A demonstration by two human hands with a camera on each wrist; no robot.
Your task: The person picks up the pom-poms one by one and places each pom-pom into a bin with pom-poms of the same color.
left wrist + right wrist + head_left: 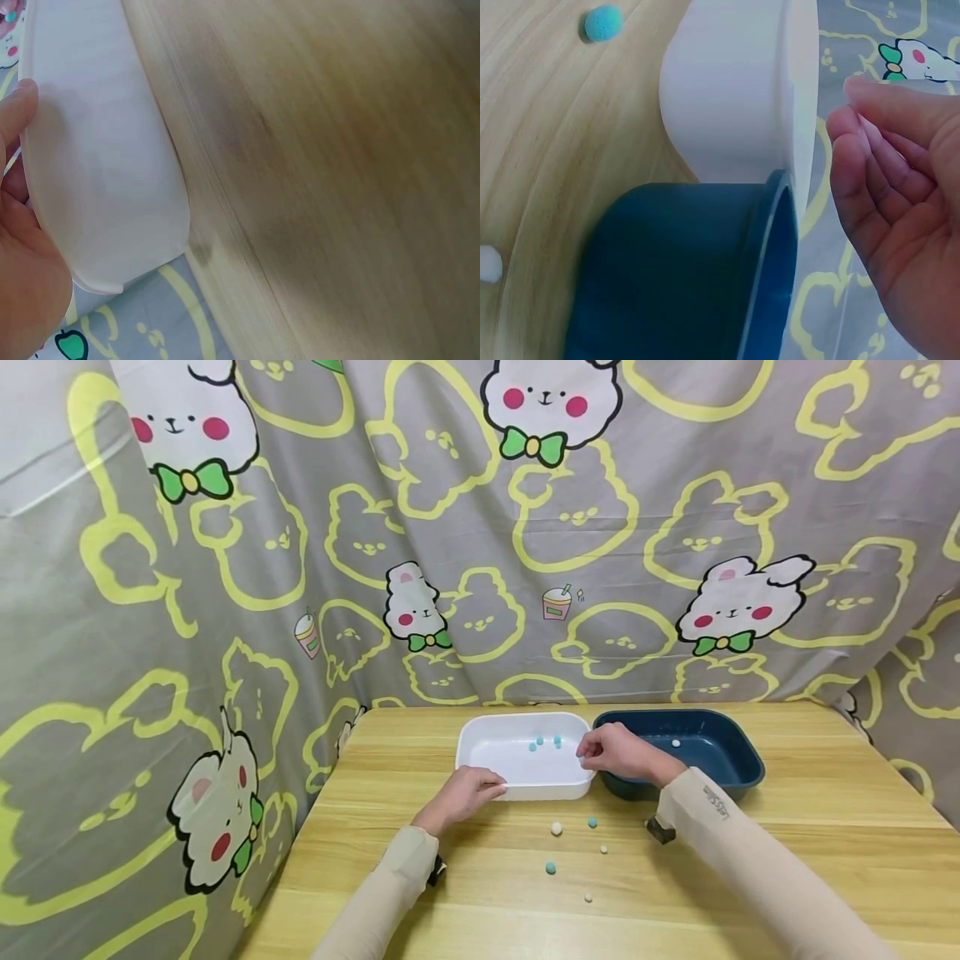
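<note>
Small round fuzzy light-blue balls (pixel 540 741) sit inside the white box with round corners (pixel 547 792), a few of them toward its back, a bit right of the middle. The white box stands on the light-brown wooden desk (pixel 825 793). The dark-blue box with round corners (pixel 727 752) is just beside it, on its right, and has 1 small round white ball (pixel 676 743) in it.

The left hand (pixel 468 789) grips the white box by the front left part of its rim. The right hand (pixel 618 749) is up over the sides where the 2 boxes are next to each other. Its fingers are bent and the tips are close together. A bit of light blue shows by those tips, but I cannot tell if the hand pinches a ball.

On the desk in front of the boxes lie 5 more balls, spread apart: 2 light-blue and 3 white. Beige sleeves (pixel 390 877) cover both arms. Behind the desk hangs a grey cloth (pixel 315 535) with yellow lines and white bunnies.
</note>
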